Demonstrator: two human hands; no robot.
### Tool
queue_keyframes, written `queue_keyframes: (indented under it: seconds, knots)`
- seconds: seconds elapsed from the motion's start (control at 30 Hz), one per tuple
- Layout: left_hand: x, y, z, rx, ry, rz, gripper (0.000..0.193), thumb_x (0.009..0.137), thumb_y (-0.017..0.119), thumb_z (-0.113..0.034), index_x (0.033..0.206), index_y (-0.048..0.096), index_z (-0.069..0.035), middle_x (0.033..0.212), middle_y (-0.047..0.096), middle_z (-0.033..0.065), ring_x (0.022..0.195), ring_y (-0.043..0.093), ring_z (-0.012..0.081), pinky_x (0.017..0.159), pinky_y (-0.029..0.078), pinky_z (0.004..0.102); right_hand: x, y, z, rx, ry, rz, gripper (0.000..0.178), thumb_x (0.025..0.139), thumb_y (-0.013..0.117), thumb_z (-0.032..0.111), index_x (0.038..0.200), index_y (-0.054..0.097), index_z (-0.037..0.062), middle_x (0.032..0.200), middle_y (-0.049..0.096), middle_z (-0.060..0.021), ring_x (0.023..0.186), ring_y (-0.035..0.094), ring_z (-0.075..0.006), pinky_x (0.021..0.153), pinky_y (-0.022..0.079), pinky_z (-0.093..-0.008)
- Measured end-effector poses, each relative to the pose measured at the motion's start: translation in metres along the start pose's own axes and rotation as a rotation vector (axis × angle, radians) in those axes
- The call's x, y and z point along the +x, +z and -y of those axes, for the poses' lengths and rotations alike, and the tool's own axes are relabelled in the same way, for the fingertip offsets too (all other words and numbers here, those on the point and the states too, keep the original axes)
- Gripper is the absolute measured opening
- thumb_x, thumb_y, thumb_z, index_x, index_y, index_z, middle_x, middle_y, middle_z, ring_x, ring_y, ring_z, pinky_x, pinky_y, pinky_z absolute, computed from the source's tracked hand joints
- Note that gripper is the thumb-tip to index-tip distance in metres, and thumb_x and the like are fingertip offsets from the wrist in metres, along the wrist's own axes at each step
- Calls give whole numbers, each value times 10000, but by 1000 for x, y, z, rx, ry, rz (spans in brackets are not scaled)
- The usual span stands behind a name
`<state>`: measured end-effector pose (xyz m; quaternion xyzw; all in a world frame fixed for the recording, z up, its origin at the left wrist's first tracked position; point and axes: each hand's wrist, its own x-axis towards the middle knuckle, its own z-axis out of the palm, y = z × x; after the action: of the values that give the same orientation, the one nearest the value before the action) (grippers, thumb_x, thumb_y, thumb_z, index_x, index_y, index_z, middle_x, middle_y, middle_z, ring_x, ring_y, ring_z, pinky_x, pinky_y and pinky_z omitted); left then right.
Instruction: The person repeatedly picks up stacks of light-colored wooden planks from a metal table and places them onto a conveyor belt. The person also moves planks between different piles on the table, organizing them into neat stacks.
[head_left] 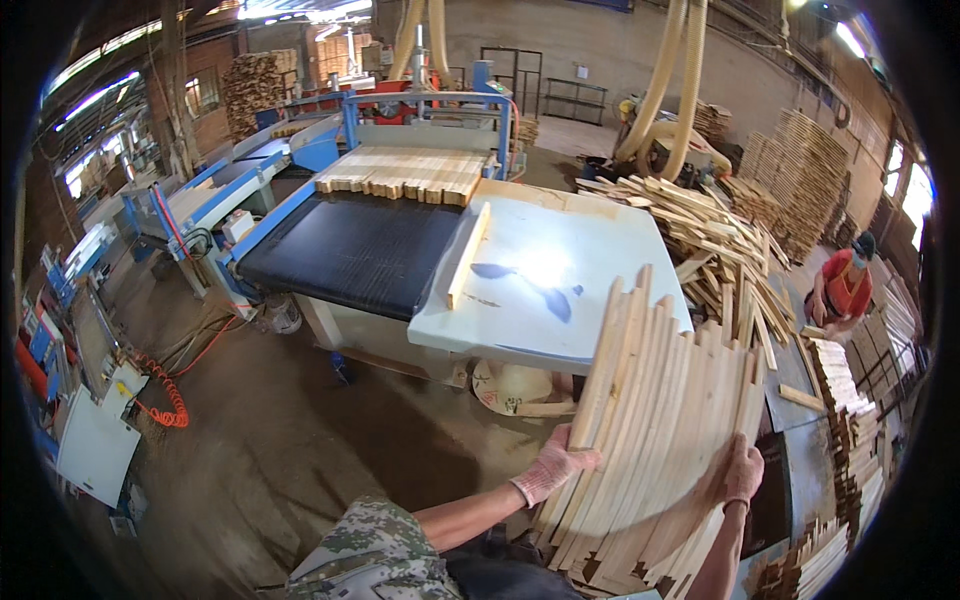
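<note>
A wide row of pale wooden strips (660,430) lies side by side in front of me, slanting away toward the far right. My left hand (562,462), in a pinkish work glove, grips the row's left edge, its fingers curled at the strip ends. On the opposite edge my right hand (743,472), also gloved, is closed against the outermost strips. The far ends overlap the corner of a pale worktable (580,230). One loose strip (470,255) lies on that table beside a black conveyor belt (345,250).
More strips (405,172) sit in a row at the belt's far end, under a blue machine frame (425,100). A heap of loose strips (700,230) rises behind the table. At the right a person in red (845,285) bends over stacked wood (845,400). An orange coiled hose (170,400) hangs at left.
</note>
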<state>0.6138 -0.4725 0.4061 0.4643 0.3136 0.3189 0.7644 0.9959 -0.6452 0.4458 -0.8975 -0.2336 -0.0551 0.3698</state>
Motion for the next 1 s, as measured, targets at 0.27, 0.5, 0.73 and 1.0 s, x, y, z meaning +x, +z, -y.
queue_keyframes:
  seconds: [0.27, 0.5, 0.73, 1.0]
  knots:
    - [64, -106, -43, -53, 86, -205, 575, 876, 812, -115, 1369, 534, -14, 1066, 723, 88, 931, 689, 168, 861, 573, 344, 55, 155, 141, 0, -42, 377, 760, 902, 666, 702, 997, 775, -44, 968, 757, -276, 903, 731, -416, 863, 555, -517]
    - [181, -161, -92, -46, -28, -238, 428, 897, 786, -135, 1266, 667, 46, 1108, 741, 134, 988, 714, 235, 883, 591, 388, 112, 256, 223, -162, -64, 604, 856, 786, 730, 636, 1160, 707, -133, 1025, 760, -310, 983, 746, -414, 907, 575, -481]
    - [323, -220, -142, 288, -67, -247, 690, 885, 841, -323, 1407, 585, 48, 1269, 693, 175, 1159, 676, 284, 1017, 545, 418, 185, 337, 279, -237, -82, 605, 891, 814, 751, 679, 1162, 693, -139, 1086, 752, -323, 1028, 751, -430, 938, 582, -471]
    - [439, -264, -235, 1466, -119, -574, 1062, 867, 726, -686, 1603, 391, 2, 1563, 507, 263, 1472, 469, 416, 1231, 382, 451, 230, 422, 361, -182, -80, 657, 916, 812, 749, 697, 1158, 689, -149, 1056, 754, -319, 1001, 756, -410, 917, 583, -466]
